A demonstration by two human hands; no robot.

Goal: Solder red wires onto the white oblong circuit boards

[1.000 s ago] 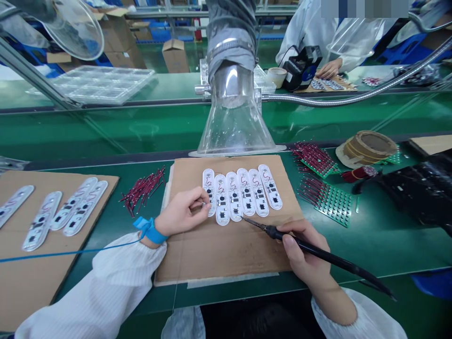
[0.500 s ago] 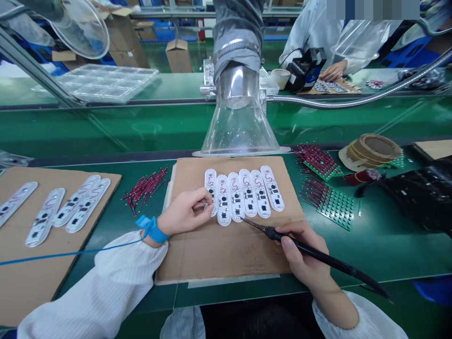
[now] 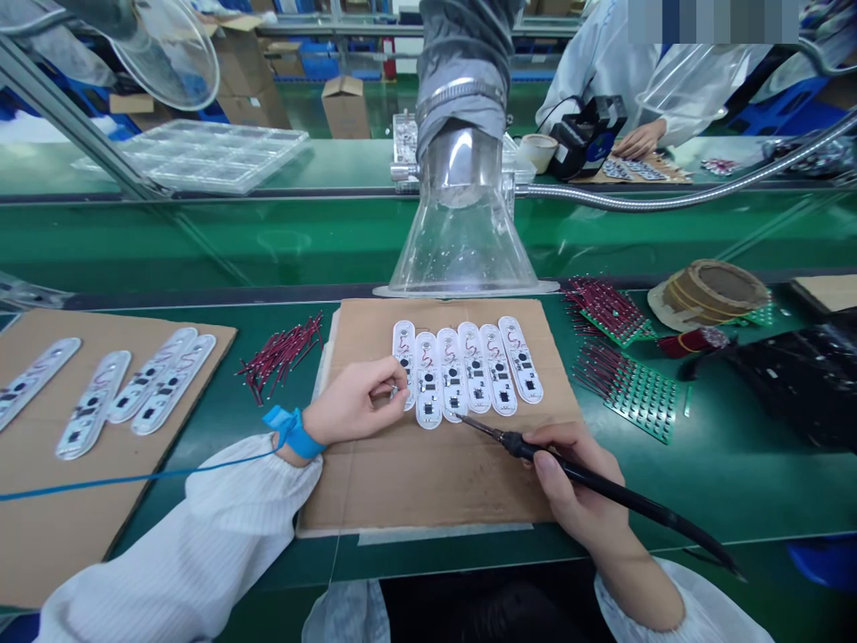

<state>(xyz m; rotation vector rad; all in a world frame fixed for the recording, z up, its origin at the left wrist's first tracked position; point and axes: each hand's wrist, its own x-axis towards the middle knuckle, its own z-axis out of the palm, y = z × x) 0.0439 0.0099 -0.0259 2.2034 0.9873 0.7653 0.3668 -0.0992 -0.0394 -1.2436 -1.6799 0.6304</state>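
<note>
Several white oblong circuit boards (image 3: 453, 375) with rounded ends stand side by side on a cardboard sheet (image 3: 428, 487). My right hand (image 3: 581, 482) grips a black soldering iron (image 3: 606, 482) like a pen. Its thin metal tip is at the lower end of the third board from the left; whether it touches is too small to tell. My left hand (image 3: 361, 397), with a blue strap (image 3: 295, 433) on its wrist, is closed in a pinch beside the leftmost board (image 3: 403, 357). Between its fingers glints a thin strand that looks like solder wire, mostly hidden.
Above the boards hangs a clear extraction hood (image 3: 465, 241). Red wire pieces (image 3: 281, 355) lie left; green boards with red wires (image 3: 636, 388) and a tape roll (image 3: 710, 295) lie right. More white boards are on the left cardboard (image 3: 46, 536). Opposite, a person's hand (image 3: 641, 140) works.
The whole view has shifted slightly, so the bench things appear a little further right. Both hands keep nearly the same pose, and the iron tip stays by the same board.
</note>
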